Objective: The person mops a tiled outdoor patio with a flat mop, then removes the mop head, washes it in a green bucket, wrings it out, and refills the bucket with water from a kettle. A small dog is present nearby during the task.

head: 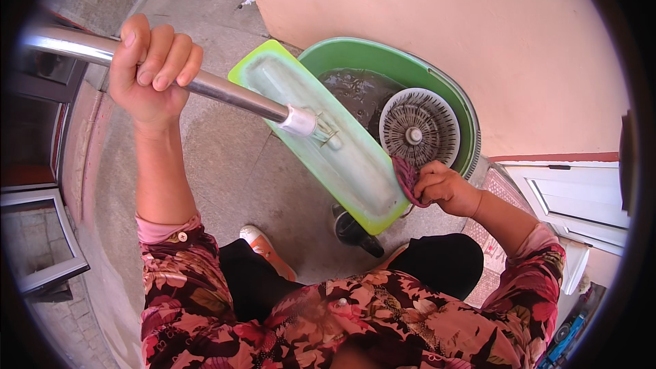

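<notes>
My left hand (154,66) is closed around the metal handle of a flat mop (225,93), at the upper left. The mop's long green and white head (359,164) is held up in front of me, its hinged joint side facing me. At the head's right end, my right hand (443,189) grips a purple fabric mop pad (405,177). How far the pad extends behind the head is hidden. Just beyond is a green mop bucket (338,51) of murky water, with a round grey spinner basket (420,125) in it.
The bucket stands against a pink wall (435,15). A black object (353,230) lies on the paved floor between my feet, partly under the mop head. A white-framed door panel (574,195) is at the right, and a framed pane (41,241) is at the lower left.
</notes>
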Tool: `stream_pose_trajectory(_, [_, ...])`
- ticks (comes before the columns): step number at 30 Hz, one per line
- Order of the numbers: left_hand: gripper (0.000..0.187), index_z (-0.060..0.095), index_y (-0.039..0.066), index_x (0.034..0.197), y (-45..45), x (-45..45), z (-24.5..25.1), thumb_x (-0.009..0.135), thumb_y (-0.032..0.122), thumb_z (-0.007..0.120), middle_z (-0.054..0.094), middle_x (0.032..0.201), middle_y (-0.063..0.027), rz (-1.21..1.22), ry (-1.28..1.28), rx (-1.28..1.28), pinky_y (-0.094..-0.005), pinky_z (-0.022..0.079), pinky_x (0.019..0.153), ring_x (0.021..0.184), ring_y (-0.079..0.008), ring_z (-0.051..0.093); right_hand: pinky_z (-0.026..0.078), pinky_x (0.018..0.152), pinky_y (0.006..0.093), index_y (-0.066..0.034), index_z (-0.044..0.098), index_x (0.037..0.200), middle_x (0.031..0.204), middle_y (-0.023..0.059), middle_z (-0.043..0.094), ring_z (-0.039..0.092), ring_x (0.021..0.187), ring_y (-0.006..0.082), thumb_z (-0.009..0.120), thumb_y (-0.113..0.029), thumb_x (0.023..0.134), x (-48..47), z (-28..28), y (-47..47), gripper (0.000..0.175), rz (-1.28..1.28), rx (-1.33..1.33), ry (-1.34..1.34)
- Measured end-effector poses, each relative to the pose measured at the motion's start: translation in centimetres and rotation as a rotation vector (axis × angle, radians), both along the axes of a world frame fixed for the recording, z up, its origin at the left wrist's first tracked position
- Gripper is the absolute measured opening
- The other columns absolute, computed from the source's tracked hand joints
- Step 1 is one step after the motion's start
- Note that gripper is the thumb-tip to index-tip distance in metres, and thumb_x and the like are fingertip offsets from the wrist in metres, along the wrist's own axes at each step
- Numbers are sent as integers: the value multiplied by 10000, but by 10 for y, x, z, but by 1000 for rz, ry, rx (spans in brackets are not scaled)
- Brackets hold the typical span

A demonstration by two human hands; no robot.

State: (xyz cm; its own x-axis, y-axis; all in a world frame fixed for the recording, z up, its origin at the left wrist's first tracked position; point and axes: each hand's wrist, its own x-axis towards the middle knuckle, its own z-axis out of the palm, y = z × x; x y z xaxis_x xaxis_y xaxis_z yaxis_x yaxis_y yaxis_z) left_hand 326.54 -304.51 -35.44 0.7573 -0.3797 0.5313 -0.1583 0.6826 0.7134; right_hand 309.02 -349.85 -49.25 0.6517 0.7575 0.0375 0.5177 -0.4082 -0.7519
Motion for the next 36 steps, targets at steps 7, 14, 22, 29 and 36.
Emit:
stream_pose_trajectory(7, [215,530,113,910,-13,-9,6,995,310,552,520,761,-14,496,258,247,-340,557,659,630,-107,528,487,740,255,-30,645,954,1028,34,636,597,870,119,525,93,839,16,-6,31,207,-714,487,915])
stream_pose_trajectory(14, [259,472,138,879,-27,-14,-3,969,307,645,416,693,29,795,643,44,-245,361,461,544,-70,406,481,747,242,6,642,1100,1177,39,603,582,939,105,523,46,905,30,-15,102,232,-458,360,569])
stream_pose_trajectory(22, [317,465,155,816,-23,-15,18,996,390,579,332,600,83,479,415,-21,-186,294,404,462,-11,310,543,827,298,54,619,1149,1076,129,694,675,917,177,498,25,926,76,6,106,255,-893,897,943])
stream_pose_trajectory(29, [360,451,152,760,-33,-16,29,1021,391,518,338,577,65,409,207,117,-200,306,380,426,-19,308,493,903,296,0,660,1142,1127,94,676,640,978,225,588,26,894,66,12,126,260,-612,494,53])
stream_pose_trajectory(36, [306,469,79,807,-59,-35,10,924,266,681,431,578,4,299,186,242,-246,325,378,410,-74,367,514,886,360,-33,678,1107,1170,87,636,601,1071,268,658,-15,687,68,-4,171,421,-74,176,-699])
